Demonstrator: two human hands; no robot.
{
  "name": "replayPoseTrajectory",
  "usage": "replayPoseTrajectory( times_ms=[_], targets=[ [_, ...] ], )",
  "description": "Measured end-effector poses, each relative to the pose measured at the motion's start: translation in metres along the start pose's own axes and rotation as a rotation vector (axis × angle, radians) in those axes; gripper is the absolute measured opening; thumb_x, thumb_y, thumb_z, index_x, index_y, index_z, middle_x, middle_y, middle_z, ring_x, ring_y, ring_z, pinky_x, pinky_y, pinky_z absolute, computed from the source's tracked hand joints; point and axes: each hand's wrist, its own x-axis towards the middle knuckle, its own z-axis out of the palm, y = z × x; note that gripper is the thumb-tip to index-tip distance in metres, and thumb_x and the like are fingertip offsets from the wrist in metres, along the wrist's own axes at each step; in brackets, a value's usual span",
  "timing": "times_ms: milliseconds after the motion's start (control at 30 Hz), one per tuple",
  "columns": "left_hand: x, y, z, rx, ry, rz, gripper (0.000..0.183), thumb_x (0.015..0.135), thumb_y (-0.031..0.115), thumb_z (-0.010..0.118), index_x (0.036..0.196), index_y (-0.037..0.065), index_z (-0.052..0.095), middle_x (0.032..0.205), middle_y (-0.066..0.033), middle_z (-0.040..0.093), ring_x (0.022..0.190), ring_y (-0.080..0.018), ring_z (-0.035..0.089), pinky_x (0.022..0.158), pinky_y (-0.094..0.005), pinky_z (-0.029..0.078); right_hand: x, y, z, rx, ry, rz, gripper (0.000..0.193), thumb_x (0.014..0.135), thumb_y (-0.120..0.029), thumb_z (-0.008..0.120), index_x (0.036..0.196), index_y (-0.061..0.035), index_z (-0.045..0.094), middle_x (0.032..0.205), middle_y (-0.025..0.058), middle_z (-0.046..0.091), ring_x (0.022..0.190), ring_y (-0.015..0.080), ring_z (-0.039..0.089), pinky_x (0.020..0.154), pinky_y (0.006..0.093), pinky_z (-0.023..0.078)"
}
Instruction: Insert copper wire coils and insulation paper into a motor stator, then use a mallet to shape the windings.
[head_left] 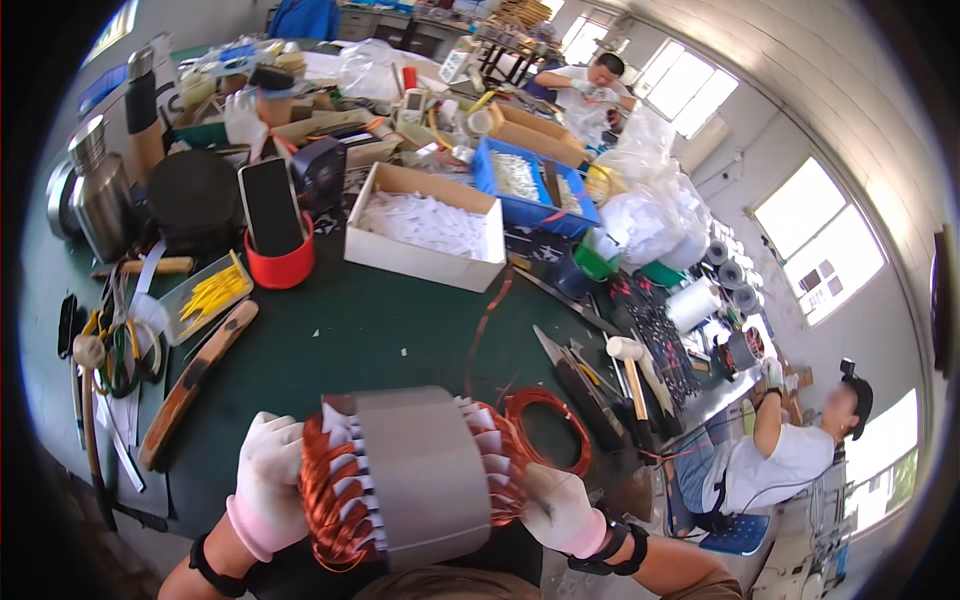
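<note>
Your gloved left hand (pixel 265 480) cups the near-left end of the motor stator (pixel 415 480), its fingers closed against the copper winding (pixel 330 500) that bulges from that end. Your gloved right hand (pixel 560 505) presses on the opposite end, where white insulation slips (pixel 490 440) stand out between the coils; it appears closed on the coil end, though whether the fingertips pinch a slip or a wire is too small to tell.

Between your two palms lies the grey steel core, its axis running from one hand to the other, tilted a little and held above the green table (pixel 380 330) rather than resting on it.

To work this well, keep the left hand as the steady support, spreading its pressure over the whole bundle so that no single turn is kinked. Let the right hand do the fine work, and mind the enamel on the wire.

Just beyond your right hand lies a loose loop of copper wire (pixel 550 425), touching the table, with a strand leading away toward the cardboard box (pixel 425 225). Farther out to the right of that hand lie a mallet (pixel 630 365) and flat tools.
</note>
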Motion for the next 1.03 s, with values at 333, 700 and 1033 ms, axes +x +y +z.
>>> replayPoseTrajectory(
  times_ms=[333,700,1033],
  targets=[
    [0.005,0.025,0.01,-0.303,0.084,-0.248,0.016,0.079,0.004,0.073,0.094,0.006,0.069,0.086,-0.0045,0.071,0.08,-0.0203,0.067,0.078,-0.0307,0.051,-0.015,0.159,-0.085,-0.839,0.155,0.256,0.03,0.088,-0.019,0.072,0.112,-0.0024,0.067,0.103,0.0187,0.067,0.101,0.0384,0.064,0.087,0.0468,0.054],
    [0.012,0.016,-0.005,0.109,0.068,0.174,0.011,0.074,0.014,0.072,0.077,0.011,0.062,0.075,-0.0055,0.063,0.08,-0.0299,0.064,0.075,-0.0412,0.043,-0.049,0.05,-0.125,-0.845,-0.047,0.26,0.041,0.089,-0.005,0.062,0.129,0.0002,0.059,0.109,0.0266,0.069,0.093,0.0459,0.068,0.08,0.0504,0.054],
    [0.009,0.006,-0.004,0.151,-0.033,0.131,0.015,0.073,0.016,0.075,0.08,0.011,0.063,0.076,-0.006,0.065,0.08,-0.0291,0.066,0.081,-0.0421,0.045,0.052,-0.038,-0.07,-0.981,-0.587,-0.002,0.053,0.076,-0.005,0.07,0.129,-0.0038,0.061,0.114,0.0246,0.068,0.104,0.0445,0.068,0.088,0.05,0.053]
  ],
)
